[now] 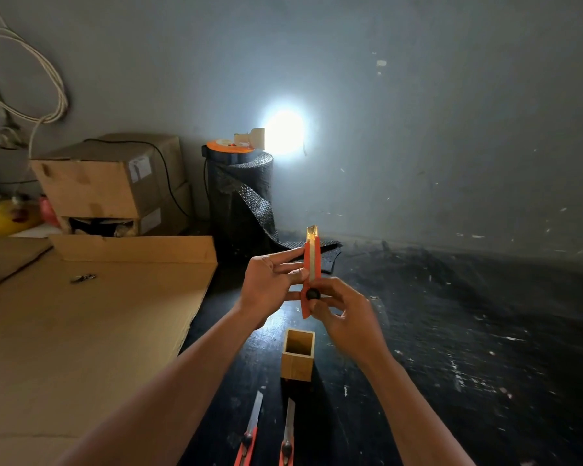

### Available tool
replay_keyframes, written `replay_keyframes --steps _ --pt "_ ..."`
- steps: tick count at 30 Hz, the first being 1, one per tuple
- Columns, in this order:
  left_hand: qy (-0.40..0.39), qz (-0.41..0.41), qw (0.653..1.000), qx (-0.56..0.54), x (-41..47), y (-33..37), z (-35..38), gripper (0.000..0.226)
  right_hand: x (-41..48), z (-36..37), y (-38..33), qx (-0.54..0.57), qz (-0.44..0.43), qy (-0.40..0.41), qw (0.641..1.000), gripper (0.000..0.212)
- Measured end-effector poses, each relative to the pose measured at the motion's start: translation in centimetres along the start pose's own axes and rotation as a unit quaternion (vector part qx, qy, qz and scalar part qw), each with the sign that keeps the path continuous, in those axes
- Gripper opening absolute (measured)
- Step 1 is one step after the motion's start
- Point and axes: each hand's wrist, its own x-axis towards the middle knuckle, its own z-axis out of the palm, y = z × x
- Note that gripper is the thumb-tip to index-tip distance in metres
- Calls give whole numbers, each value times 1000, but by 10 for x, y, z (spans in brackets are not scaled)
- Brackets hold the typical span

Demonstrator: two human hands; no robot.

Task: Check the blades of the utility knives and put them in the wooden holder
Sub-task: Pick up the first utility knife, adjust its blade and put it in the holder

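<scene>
Nearest the camera, at about six o'clock, two orange utility knives with extended steel blades lie side by side on the black floor point(451, 331), the left one point(249, 432) and the right one point(288, 433) both pointing their blades away toward twelve o'clock. Just beyond their tips stands the square open-topped wooden holder point(298, 358), upright, with nothing visible inside.

Above the holder, both bare forearms reach in from the bottom edge. A third orange utility knife point(310, 280) is held upright between the hands, its blade tip up and catching the light. The right hand point(345, 317) grips the lower handle, fingers curled around it, with the thumb at the black round slider knob point(313, 294). The left hand point(270, 285), at nine o'clock of the knife, pinches the upper body with thumb and fingertips together on the orange casing.

Flat brown cardboard sheets point(81, 331) spread toward nine o'clock. Farther off, at eleven o'clock, stacked cardboard boxes point(115, 183) sit against the grey wall. At twelve o'clock stands a dark roll of textured matting point(241, 200), with a bright lamp point(283, 131) glaring beside its top.
</scene>
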Motion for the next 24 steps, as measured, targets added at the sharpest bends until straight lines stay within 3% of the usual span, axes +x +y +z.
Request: replay_keyframes --steps 15,24 --pt "-6 -7 1000 13 9 -21 -9 44 6 15 14 -10 9 -15 1000 22" --pt "-38 -42 998 -27 13 -59 -14 44 31 11 37 106 62 18 992 44"
